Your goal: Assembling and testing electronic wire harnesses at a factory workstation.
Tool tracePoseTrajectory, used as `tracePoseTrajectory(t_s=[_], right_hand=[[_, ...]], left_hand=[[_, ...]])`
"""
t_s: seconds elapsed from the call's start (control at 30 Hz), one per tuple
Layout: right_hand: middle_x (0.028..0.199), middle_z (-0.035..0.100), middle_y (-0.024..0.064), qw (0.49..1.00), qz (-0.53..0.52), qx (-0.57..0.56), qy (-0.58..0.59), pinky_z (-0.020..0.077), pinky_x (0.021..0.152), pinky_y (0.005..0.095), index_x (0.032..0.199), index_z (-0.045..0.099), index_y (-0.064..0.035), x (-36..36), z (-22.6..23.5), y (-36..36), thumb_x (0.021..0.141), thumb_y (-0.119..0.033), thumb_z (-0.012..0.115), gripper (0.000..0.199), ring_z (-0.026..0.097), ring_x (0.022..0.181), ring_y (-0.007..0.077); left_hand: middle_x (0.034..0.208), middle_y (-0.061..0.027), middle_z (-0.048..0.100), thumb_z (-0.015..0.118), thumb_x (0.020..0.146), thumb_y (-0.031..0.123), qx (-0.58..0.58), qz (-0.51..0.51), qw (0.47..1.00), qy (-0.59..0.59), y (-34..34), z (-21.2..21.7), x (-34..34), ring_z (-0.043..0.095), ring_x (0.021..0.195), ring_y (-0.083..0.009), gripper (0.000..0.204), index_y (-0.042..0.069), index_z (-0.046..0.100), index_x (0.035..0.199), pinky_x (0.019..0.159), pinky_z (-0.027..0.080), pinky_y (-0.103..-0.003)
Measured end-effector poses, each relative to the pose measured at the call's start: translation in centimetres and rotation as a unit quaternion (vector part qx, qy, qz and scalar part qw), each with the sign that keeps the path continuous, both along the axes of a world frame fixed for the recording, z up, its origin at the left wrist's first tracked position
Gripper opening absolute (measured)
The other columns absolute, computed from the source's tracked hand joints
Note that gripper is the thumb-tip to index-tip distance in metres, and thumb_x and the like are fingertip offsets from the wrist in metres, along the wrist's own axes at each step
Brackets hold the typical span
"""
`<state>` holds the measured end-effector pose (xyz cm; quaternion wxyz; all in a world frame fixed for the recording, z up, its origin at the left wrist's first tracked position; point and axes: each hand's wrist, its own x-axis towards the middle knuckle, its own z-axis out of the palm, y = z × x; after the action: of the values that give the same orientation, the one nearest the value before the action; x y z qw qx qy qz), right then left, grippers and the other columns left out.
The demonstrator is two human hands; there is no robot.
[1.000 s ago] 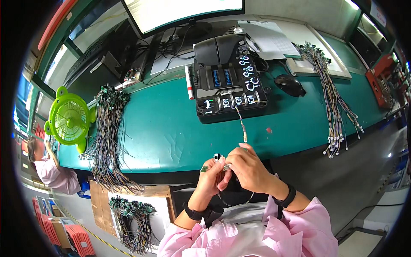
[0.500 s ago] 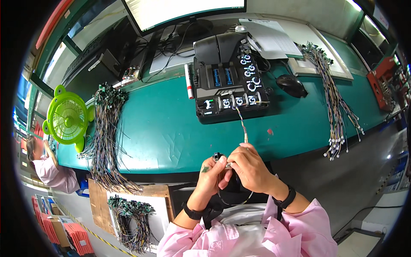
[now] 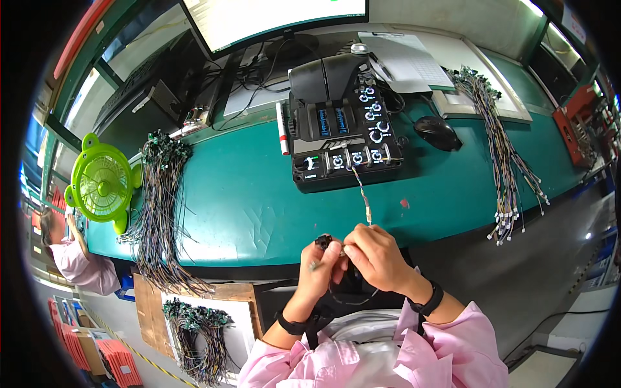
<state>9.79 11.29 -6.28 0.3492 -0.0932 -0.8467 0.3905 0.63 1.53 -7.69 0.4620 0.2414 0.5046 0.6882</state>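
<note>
In front of the table edge, my left hand (image 3: 317, 266) is closed on a small black-topped part (image 3: 323, 242), which pokes up past the thumb and fingertips. Close beside it, my right hand (image 3: 380, 257) pinches the end of a thin cable; its fingertips meet those of the left, and the joint between them is hidden. A dark wire loop (image 3: 352, 302) hangs beneath both hands. From the black control console (image 3: 346, 145), with lit knobs and two levers, a twisted lead (image 3: 361, 187) runs down to a pale connector (image 3: 369, 215) just above my right hand.
Bundles of wire harnesses lie left (image 3: 162, 207) and right (image 3: 501, 149) on the green table (image 3: 239, 200). Another bundle (image 3: 197, 333) rests on a low board. A green fan (image 3: 103, 181), marker (image 3: 283, 129), mouse (image 3: 438, 132) and monitor (image 3: 278, 16) surround the console. A person (image 3: 81, 258) is at far left.
Both hands stay together with a slight shift of the fingers. The black part has turned a little and sits slightly farther left. My right hand has edged lower, off the pale connector.
</note>
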Motion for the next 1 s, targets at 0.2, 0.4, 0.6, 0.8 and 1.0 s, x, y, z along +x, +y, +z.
tracePoseTrajectory(t_s=[0.2,0.4,0.6,0.8,1.0], right_hand=[[0.057,0.046,0.0122,0.977,0.037,-0.172,-0.122,0.0362,0.049,0.0354,0.066,0.043,-0.0019,0.8,1.5,0.5,0.077,-0.012,0.048,0.016,0.047,0.053,0.0296],[0.052,0.041,0.0114,0.989,-0.026,-0.045,-0.136,0.0329,0.045,0.0300,0.063,0.043,0.0009,2.3,3.2,3.8,0.075,-0.012,0.050,0.018,0.039,0.044,0.0207],[0.057,0.049,0.0146,0.953,-0.053,0.099,-0.283,0.0385,0.050,0.0344,0.062,0.044,0.0007,-1.4,6.4,9.2,0.074,-0.016,0.050,0.021,0.052,0.057,0.0282],[0.070,0.056,0.0155,0.910,-0.107,0.262,-0.302,0.0429,0.062,0.0393,0.065,0.050,-0.0005,-9.0,6.1,11.7,0.070,-0.016,0.052,0.017,0.055,0.070,0.0304],[0.075,0.058,0.0156,0.860,-0.121,0.319,-0.379,0.0445,0.060,0.0359,0.064,0.056,-0.0016,-11.5,5.5,11.6,0.063,-0.011,0.054,0.009,0.057,0.076,0.0275]], left_hand=[[0.056,-0.0029,0.047,0.049,0.079,0.012,0.036,0.063,0.973,0.221,0.0,-0.1,0.2,0.039,0.039,-0.0058,0.012,0.000,0.047,0.078,0.034,0.030,-0.017],[0.059,-0.0024,0.048,0.052,0.077,0.005,-0.115,0.157,0.902,0.386,-1.2,0.4,-2.8,0.045,0.048,-0.0102,0.008,0.000,0.048,0.081,0.048,0.037,-0.019],[0.066,-0.0038,0.049,0.052,0.076,0.004,-0.051,0.129,0.947,0.290,-2.1,0.9,-3.7,0.046,0.050,-0.0098,0.013,0.000,0.049,0.088,0.048,0.039,-0.019],[0.070,-0.0060,0.050,0.051,0.075,0.004,-0.009,0.097,0.977,0.189,-1.8,2.2,-3.3,0.048,0.051,-0.0089,0.028,-0.003,0.045,0.102,0.043,0.041,-0.019],[0.075,-0.0074,0.051,0.052,0.075,0.003,0.073,0.092,0.987,0.109,-2.2,1.4,-3.9,0.051,0.055,-0.0099,0.029,-0.003,0.046,0.103,0.044,0.043,-0.020]])
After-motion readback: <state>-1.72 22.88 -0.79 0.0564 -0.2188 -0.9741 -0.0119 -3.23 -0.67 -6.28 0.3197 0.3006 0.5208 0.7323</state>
